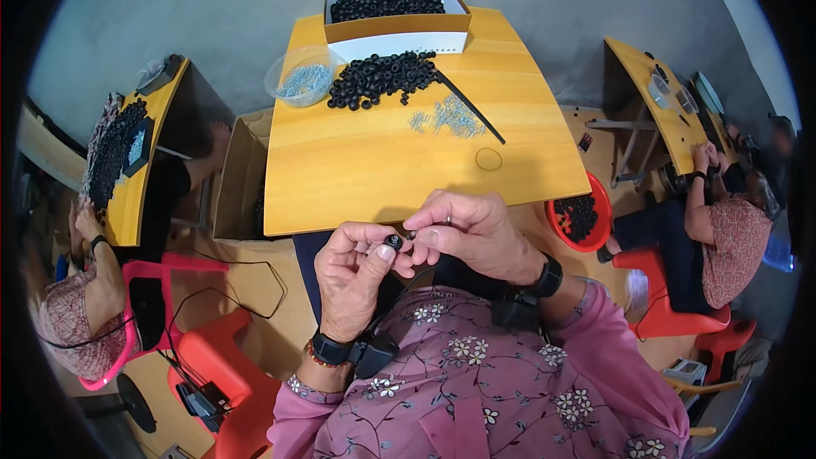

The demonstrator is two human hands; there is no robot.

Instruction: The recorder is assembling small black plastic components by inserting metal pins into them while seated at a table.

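In front of my chest, just off the near edge of the table, my two hands meet. My left hand [355, 276] pinches a small black round part [393, 241] with a hollow opening between thumb and fingers. My right hand [476, 236] is closed beside it, thumb against forefinger, on something too small to make out next to the black part. Farther off on the table lie a heap of black round parts [382, 78], a scatter of small silvery metal pieces [459, 116] and a thin black stick [472, 107].
A yellow wooden table [340, 170] stands ahead. On it are a box [395, 41] of black parts and a clear round tub [274, 76] of metal pieces. A red basin [602, 212] with black parts sits at right. People work at tables on both sides. Cables cross the floor at left.
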